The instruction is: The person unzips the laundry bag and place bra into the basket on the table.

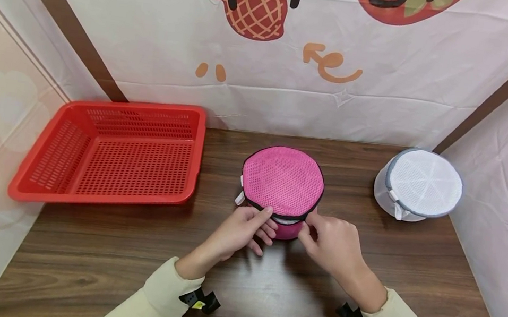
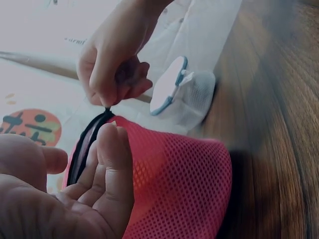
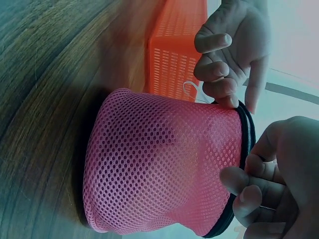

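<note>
A round pink mesh laundry bag (image 1: 282, 181) with a black zip edge (image 2: 82, 152) stands upright in the middle of the table. Something whitish shows in the slit below its lid. My right hand (image 1: 334, 244) is at the right front of that edge, where its thumb and fingers pinch the small dark zipper pull (image 2: 107, 109). At the front left of the rim is my left hand (image 1: 239, 231), thumb by the lid edge and the other fingers loosely spread lower down. A wide gap shows between its thumb and index finger in the left wrist view.
To the left stands a red plastic basket (image 1: 195, 172) with slotted walls. A white mesh laundry bag (image 1: 426, 181) with a grey-blue edge is at the back right. Printed cloth (image 1: 154, 38) closes off the back and sides of the wooden table (image 1: 101, 256).
</note>
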`<state>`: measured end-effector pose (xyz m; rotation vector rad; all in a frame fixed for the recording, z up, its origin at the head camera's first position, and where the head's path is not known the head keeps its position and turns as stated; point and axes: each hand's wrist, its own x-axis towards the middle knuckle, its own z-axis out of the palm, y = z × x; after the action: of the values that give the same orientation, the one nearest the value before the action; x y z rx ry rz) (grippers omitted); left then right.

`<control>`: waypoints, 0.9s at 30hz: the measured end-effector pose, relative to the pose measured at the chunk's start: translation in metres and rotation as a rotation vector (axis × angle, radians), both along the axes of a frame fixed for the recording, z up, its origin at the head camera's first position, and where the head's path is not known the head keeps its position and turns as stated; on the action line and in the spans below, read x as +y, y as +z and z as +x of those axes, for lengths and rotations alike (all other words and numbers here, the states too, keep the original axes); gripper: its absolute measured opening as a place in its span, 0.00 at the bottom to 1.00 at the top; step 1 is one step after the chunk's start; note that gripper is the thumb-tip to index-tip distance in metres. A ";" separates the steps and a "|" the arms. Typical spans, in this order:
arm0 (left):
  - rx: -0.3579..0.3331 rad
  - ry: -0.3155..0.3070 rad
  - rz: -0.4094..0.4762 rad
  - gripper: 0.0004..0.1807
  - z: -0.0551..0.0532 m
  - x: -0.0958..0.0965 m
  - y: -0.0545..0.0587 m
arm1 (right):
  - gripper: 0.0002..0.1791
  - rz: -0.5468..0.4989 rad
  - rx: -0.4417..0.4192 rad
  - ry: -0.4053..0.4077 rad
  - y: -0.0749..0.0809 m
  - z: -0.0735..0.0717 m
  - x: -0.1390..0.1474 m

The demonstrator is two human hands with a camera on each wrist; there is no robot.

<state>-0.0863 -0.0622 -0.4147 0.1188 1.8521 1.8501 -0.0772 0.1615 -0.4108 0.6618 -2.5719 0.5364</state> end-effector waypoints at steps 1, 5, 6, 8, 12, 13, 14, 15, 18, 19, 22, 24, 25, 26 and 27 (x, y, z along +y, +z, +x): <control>0.000 -0.012 -0.001 0.28 0.001 0.001 0.001 | 0.15 -0.002 -0.001 0.000 0.000 0.000 0.000; -0.003 -0.035 0.004 0.29 0.002 0.005 0.002 | 0.15 -0.010 0.002 0.002 0.001 0.002 -0.001; -0.005 -0.031 0.007 0.29 0.003 0.006 0.003 | 0.14 -0.010 0.004 0.003 0.001 0.002 -0.002; -0.001 -0.012 0.011 0.29 0.003 0.007 0.003 | 0.13 -0.014 0.009 0.009 0.001 0.002 -0.003; 0.017 0.065 0.024 0.25 0.001 0.008 0.004 | 0.11 -0.026 0.018 0.026 0.002 0.005 -0.007; 0.020 0.087 0.030 0.24 0.001 0.008 0.004 | 0.11 -0.028 0.019 0.033 0.002 0.005 -0.008; 0.020 0.106 0.036 0.22 0.000 0.009 0.004 | 0.11 -0.032 0.018 0.041 0.002 0.006 -0.009; 0.017 0.122 0.041 0.21 0.000 0.009 0.004 | 0.11 -0.033 0.015 0.048 0.002 0.006 -0.010; -0.002 0.133 0.045 0.21 -0.001 0.010 0.004 | 0.12 -0.034 0.004 0.065 0.002 0.006 -0.013; -0.010 0.124 0.042 0.22 0.000 0.010 0.003 | 0.12 -0.035 0.001 0.067 0.002 0.007 -0.013; -0.028 0.084 0.033 0.26 0.000 0.010 0.002 | 0.13 -0.038 -0.005 0.068 0.002 0.007 -0.014; -0.038 0.064 0.032 0.28 0.000 0.010 0.000 | 0.13 -0.039 -0.005 0.069 0.002 0.007 -0.015; -0.041 0.061 0.033 0.29 0.001 0.011 0.000 | 0.13 -0.039 -0.005 0.070 0.002 0.006 -0.015; -0.042 0.063 0.030 0.29 0.001 0.011 0.000 | 0.13 -0.039 -0.006 0.071 0.002 0.006 -0.015; -0.037 0.068 0.025 0.29 0.001 0.012 -0.001 | 0.13 -0.036 -0.007 0.074 0.001 0.006 -0.015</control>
<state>-0.0849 -0.0504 -0.4154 0.0302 1.8296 1.9091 -0.0707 0.1468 -0.4095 0.7455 -2.5463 0.6091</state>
